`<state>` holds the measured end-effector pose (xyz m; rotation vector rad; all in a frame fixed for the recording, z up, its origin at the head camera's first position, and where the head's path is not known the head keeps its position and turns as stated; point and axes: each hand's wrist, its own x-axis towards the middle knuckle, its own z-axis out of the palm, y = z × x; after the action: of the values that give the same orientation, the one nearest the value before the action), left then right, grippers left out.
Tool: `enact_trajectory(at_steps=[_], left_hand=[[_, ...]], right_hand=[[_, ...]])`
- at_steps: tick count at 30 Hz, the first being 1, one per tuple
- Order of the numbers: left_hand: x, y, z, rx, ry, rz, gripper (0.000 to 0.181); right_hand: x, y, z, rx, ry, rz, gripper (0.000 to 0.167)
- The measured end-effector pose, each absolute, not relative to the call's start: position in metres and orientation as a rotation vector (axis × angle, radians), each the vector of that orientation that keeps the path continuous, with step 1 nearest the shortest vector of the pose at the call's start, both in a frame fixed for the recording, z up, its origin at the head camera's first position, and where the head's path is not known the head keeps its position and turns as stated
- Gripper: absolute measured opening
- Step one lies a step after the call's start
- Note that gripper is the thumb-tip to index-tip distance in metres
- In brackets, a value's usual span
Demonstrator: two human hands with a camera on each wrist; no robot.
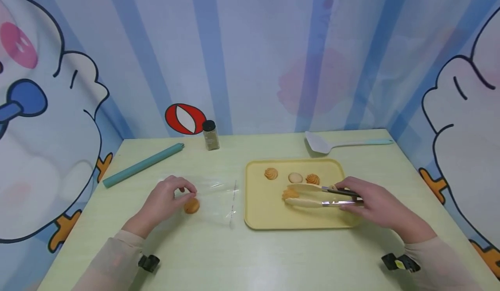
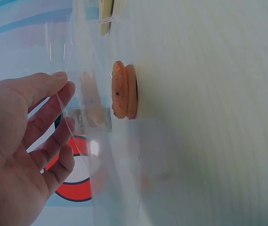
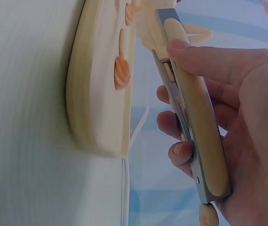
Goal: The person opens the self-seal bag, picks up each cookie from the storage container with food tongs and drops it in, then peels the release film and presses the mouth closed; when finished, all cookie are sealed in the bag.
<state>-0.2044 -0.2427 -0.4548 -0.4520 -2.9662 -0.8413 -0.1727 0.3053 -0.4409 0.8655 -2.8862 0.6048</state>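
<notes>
My left hand (image 1: 166, 199) pinches the edge of a clear plastic bag (image 1: 215, 206) between thumb and forefinger. In the left wrist view, two round brown cookies (image 2: 120, 90) lie stacked inside the bag. My right hand (image 1: 376, 204) grips kitchen tongs (image 1: 306, 203) with cream tips, held over a yellow tray (image 1: 269, 217). Between the tips is an orange-brown cookie (image 1: 290, 193); whether it is clear of the tray I cannot tell. Behind it on the tray lie a swirled cookie (image 1: 271, 173), a pale round cookie (image 1: 295, 177) and a darker swirled cookie (image 1: 313, 179).
A teal rolled stick (image 1: 144, 165) lies at the back left of the table. Near the back edge stands a small black-capped spice jar (image 1: 211, 135). Behind the tray rests a pale spatula (image 1: 320, 143). A printed curtain (image 1: 254, 65) encloses the table's back and sides.
</notes>
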Motion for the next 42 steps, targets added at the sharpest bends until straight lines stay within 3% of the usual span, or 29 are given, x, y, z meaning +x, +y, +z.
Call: enact_trajectory(at_steps=[19, 42], left_hand=[[-0.203, -0.245, -0.456, -0.465, -2.944, -0.852, 0.01], [-0.204, -0.248, -0.448, -0.487, -2.913, -0.839, 0.009]], right_hand=[[-0.208, 0.209, -0.445, 1.182, -2.691, 0.667, 0.044], [-0.227, 0.122, -0.46, 1.348, -2.668, 0.593, 0.043]])
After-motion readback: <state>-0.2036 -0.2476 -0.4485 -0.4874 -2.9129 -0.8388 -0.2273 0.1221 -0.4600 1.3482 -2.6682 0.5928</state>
